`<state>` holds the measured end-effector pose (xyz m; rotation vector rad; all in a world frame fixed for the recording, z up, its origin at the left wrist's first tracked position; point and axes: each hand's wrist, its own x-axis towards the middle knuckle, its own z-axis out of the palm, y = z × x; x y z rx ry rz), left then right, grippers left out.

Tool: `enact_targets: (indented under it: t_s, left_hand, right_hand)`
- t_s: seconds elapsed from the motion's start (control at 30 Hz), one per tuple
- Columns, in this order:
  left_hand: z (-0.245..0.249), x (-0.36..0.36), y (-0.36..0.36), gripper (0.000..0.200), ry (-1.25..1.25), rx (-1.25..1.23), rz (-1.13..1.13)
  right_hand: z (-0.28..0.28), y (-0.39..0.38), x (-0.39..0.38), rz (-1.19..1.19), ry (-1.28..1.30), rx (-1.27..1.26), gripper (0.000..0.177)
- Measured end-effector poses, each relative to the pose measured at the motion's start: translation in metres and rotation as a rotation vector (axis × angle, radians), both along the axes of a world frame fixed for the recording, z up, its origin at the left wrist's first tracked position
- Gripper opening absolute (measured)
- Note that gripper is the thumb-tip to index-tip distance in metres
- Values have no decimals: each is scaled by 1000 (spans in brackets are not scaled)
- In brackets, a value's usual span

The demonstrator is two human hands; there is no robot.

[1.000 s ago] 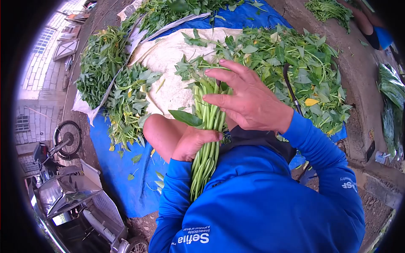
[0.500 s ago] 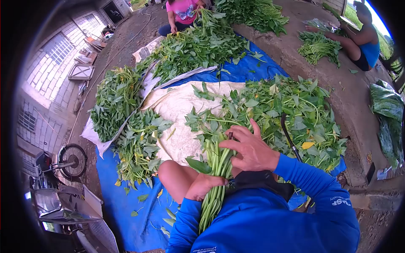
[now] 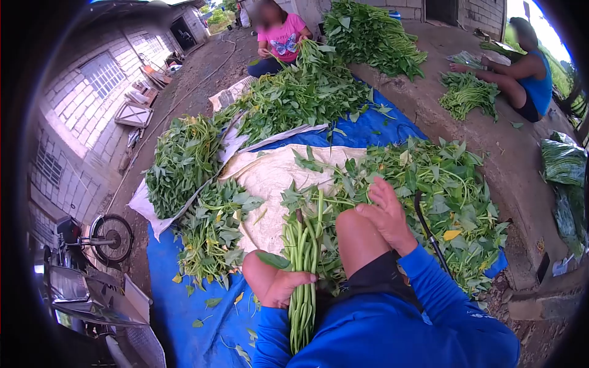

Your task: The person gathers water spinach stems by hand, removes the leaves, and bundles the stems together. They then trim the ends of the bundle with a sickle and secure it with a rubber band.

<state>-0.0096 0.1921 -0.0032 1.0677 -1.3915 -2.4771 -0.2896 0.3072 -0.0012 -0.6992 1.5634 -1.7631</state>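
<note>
My left hand (image 3: 283,287) is wrapped round a bundle of long green stems (image 3: 302,300) held upright between my legs. One leaf (image 3: 273,260) juts out to the left of the bundle. Off to the right, above my knee, my right hand (image 3: 388,216) has its fingers raised and apart, with nothing in it. Beyond that hand spreads a heap of loose leafy stems (image 3: 429,184). A curved dark tool handle (image 3: 421,211) rests on that heap beside my right wrist.
Pale sacking (image 3: 257,175) and a blue tarp (image 3: 190,306) lie beneath more leafy piles (image 3: 184,159). A person in pink (image 3: 285,37) sits at the far side; another in blue (image 3: 534,76) sits at the right. A motorcycle wheel (image 3: 111,239) stands at the left.
My right hand has come off the top of the bundle and moved up and right, its fingers now spread. The bundle stands more upright in my left hand. The view has tilted up.
</note>
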Motion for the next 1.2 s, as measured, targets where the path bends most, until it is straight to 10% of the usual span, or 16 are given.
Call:
enact_targets:
  t_s: [0.07,0.17,0.4,0.53,0.63,0.8,1.0,1.07,1.13,1.2]
  left_hand:
    - [9,-1,1,68,2,-62,-17]
    - [3,-28,29,55,60,-320,-242]
    - [11,-19,11,34,-19,85,-247]
    - [31,-31,21,93,289,-412,-97]
    - [27,-47,26,117,78,-708,-197]
    - [33,-50,33,54,71,-315,-138]
    - [52,-19,13,44,-71,-272,-73]
    - [66,12,-1,49,-67,-339,74]
    - [80,51,-26,57,22,-420,187]
    - [102,106,-63,62,76,-586,347]
  right_hand:
    - [-19,21,27,424,-549,138,100]
    - [-7,2,72,359,-632,-302,103]
    - [22,-20,76,366,-693,-267,86]
    - [36,-15,83,222,-655,-239,75]
    - [6,-27,88,229,-736,-231,71]
    - [21,-19,91,140,-357,-268,76]
    - [-14,6,42,427,99,-234,105]
    - [-68,28,-4,249,-62,-216,73]
    - [-131,75,-66,-198,274,246,25]
    - [-203,132,-116,-586,538,527,15]
